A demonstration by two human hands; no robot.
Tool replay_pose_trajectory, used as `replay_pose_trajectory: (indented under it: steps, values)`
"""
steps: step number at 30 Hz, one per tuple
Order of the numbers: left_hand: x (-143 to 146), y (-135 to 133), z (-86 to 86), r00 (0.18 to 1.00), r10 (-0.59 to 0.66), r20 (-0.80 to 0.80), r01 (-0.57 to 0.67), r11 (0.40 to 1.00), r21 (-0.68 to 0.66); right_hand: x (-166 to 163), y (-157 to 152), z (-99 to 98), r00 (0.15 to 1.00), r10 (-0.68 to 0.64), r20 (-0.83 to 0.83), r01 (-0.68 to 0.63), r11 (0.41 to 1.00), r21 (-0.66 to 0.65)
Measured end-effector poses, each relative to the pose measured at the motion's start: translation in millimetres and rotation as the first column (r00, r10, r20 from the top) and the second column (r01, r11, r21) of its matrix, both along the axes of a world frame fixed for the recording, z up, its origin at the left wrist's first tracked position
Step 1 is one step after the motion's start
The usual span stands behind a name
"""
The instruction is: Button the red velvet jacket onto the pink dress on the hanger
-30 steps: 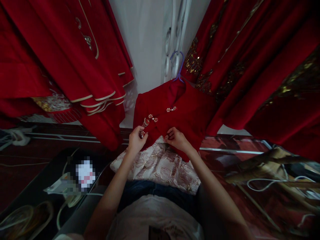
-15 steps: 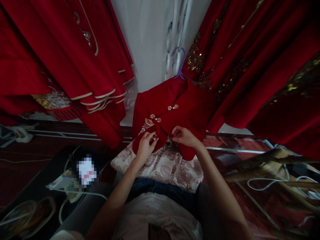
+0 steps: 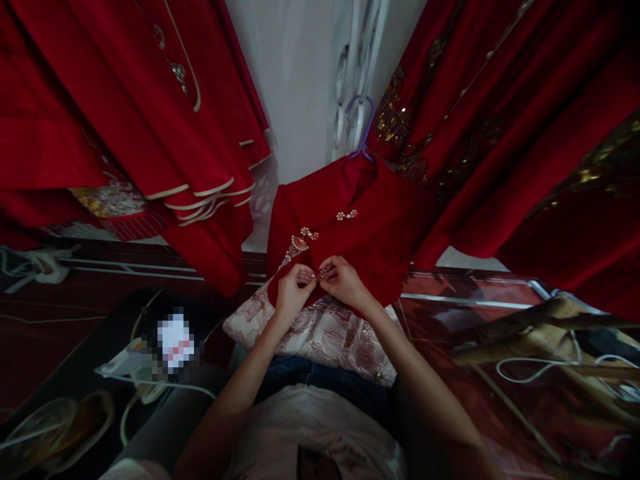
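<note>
A red jacket (image 3: 380, 233) on a purple hanger (image 3: 364, 137) is spread before me, its lower part over pale patterned cloth (image 3: 315, 330) on my lap. Down its front run beaded clasps; the upper clasp (image 3: 347, 215) and the middle clasp (image 3: 309, 233) look fastened. A fan-shaped beaded ornament (image 3: 299, 245) hangs beside the middle one. At the lower front edge, my left hand (image 3: 295, 288) and my right hand (image 3: 344, 280) nearly meet, fingers pinched around a small beaded clasp (image 3: 323, 273). Fingertips partly cover it, so whether its halves are joined cannot be seen.
Red garments (image 3: 190, 147) hang at the left, and more red garments with gold trim (image 3: 480, 160) at the right. A dark seat (image 3: 115, 333) with cables and a blurred-out object (image 3: 175, 340) stands at my left. At lower right is a wooden frame (image 3: 520, 333) with a white cord.
My right hand has moved left with the jacket's right front edge, up against my left hand. The gap between the two edges has closed. My left hand has barely moved.
</note>
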State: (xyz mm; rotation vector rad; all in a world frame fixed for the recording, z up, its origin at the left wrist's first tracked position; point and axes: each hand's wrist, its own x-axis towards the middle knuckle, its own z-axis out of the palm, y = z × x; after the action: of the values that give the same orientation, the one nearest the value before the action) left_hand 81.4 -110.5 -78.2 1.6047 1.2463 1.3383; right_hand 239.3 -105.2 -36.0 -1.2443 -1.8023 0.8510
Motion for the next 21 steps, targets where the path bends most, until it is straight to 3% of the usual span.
replay_pose_trajectory:
  steps: [5, 10, 16, 21]
  values:
    - [0.2, 1.1, 0.9, 0.994, 0.017, 0.107, -0.009, 0.997, -0.073, 5.6, -0.9, 7.1, 1.000, 0.012, -0.003, -0.012, 1.000, -0.001]
    - [-1.6, 1.6, 6.5, 0.982, -0.060, 0.179, 0.085, 0.987, -0.134, 7.8, -2.0, 7.8, 1.000, 0.031, -0.002, -0.031, 0.999, 0.023]
    - [-0.8, -2.0, 11.8, 0.990, -0.082, 0.118, 0.093, 0.991, -0.096, 3.6, -4.1, 9.4, 0.995, -0.018, 0.099, 0.004, 0.990, 0.138]
    - [1.8, -3.7, 15.8, 0.994, -0.102, -0.034, 0.102, 0.995, 0.000, 4.4, -4.4, 10.1, 0.992, -0.021, 0.121, -0.001, 0.984, 0.179]
